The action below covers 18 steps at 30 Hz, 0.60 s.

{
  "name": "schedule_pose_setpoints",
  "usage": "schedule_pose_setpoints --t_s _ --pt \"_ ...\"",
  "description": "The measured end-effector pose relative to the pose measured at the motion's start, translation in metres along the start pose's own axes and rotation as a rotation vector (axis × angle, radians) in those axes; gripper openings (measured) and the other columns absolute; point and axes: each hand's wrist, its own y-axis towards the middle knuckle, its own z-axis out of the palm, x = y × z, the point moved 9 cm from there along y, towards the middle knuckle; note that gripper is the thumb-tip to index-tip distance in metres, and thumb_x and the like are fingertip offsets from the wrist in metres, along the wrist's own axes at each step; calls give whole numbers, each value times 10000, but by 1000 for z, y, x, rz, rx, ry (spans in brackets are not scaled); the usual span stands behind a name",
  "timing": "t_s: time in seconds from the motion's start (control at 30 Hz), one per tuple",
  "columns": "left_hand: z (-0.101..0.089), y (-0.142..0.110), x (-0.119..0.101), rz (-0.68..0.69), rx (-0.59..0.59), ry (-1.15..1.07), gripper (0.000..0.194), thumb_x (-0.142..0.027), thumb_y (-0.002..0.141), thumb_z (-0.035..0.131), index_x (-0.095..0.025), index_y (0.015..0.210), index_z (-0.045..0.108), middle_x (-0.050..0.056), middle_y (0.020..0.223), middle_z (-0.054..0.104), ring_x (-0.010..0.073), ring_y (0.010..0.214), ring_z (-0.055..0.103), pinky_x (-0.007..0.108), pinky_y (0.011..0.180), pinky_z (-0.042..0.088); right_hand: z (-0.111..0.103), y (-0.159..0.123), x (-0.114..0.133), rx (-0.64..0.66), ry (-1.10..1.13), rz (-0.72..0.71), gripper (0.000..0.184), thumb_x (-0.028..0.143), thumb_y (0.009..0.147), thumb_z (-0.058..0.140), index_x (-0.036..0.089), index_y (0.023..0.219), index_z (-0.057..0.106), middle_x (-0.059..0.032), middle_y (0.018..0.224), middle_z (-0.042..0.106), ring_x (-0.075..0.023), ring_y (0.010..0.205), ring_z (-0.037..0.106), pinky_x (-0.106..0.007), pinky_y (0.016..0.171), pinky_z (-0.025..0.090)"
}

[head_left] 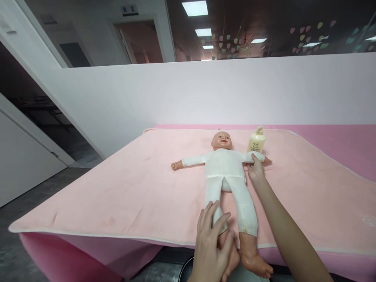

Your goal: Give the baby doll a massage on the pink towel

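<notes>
A baby doll (pixel 225 162) in a white cloth body suit lies on its back, head at the far side and arms stretched out sideways. My right hand (pixel 256 170) grips its sleeve on the right, thumb on top and the other fingers partly hidden. On the lower leg at the left rests my left hand (pixel 213 241), its fingers spread over the leg and covering part of the foot. Just behind the held arm stands a pale yellow pump bottle (pixel 256 141), its lower part hidden by the sleeve.
A light pink blanket (pixel 123 199) with a pale edge covers the table over a darker pink cloth (pixel 329 141). Behind rises a white low wall (pixel 235 92) with glass above. A dark round rim (pixel 183 270) shows below the table's front edge.
</notes>
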Motion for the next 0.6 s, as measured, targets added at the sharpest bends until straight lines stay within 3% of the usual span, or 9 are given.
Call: schedule_pose_setpoints --t_s 0.13,0.2,0.3,0.4,0.5,0.6 --pt "5 -23 -6 16 -12 45 619 -295 659 654 -228 1250 484 131 1471 198 379 1329 223 528 929 428 3 12 4 76 -105 -112 473 220 655 673 192 1089 488 -45 1089 584 -135 925 599 -281 787 540" --pt "8 -36 -16 46 -70 83 621 -291 629 681 -224 1222 512 140 1466 212 409 1325 204 567 932 403 4 15 9 107 -175 -193 551 271 656 674 219 1157 451 -58 1156 551 -156 986 579 -321 808 531" --pt "6 -53 -25 77 -222 119 395 -181 696 615 -235 1087 597 118 1419 323 356 1298 307 513 940 425 7 14 15 144 -245 -296 640 297 663 655 263 1239 377 -64 1240 489 -164 1050 546 -338 824 516" --pt "-5 -58 -19 56 -351 104 264 -75 729 526 -213 928 630 97 1326 445 274 1246 405 401 913 476 11 8 23 167 -338 -377 673 297 667 627 264 1272 334 -74 1286 440 -162 1081 520 -324 836 499" --pt "-22 -50 -8 42 -416 90 185 -53 724 517 -194 805 606 84 1221 526 241 1209 442 372 894 492 11 0 30 108 -495 -438 636 267 656 601 205 1244 368 -101 1254 463 -169 1053 523 -312 852 474" --pt "-41 -32 3 8 -496 87 153 -39 713 523 -185 729 567 80 1163 544 222 1170 467 368 884 495 22 -14 37 105 -800 -563 514 270 681 555 144 1168 449 -106 1061 561 -195 916 551 -344 824 458"
